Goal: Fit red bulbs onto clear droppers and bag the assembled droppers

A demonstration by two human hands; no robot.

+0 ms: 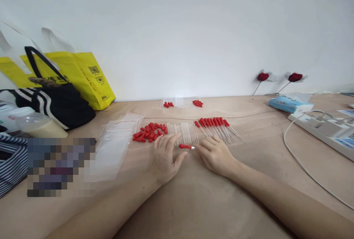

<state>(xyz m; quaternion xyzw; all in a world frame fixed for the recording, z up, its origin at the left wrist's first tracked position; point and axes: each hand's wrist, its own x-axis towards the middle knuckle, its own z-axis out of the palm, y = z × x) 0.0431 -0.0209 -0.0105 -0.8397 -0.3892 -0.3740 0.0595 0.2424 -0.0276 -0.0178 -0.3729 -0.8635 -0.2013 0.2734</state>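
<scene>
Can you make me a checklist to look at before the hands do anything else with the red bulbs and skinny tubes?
1. Single red bulb is between the hands: ok.
2. Right hand has a firm grip: cannot tell; its fingers are by the bulb's shiny end, but the grip is hidden.
3. Left hand is free: ok, fingers spread, nothing seen gripped.
4. Spare red bulbs are close by: ok, heaped just beyond the left hand.
5. Every tube has a bulb: not ok; the bare clear tubes have none, while the capped tubes have red ends.
</scene>
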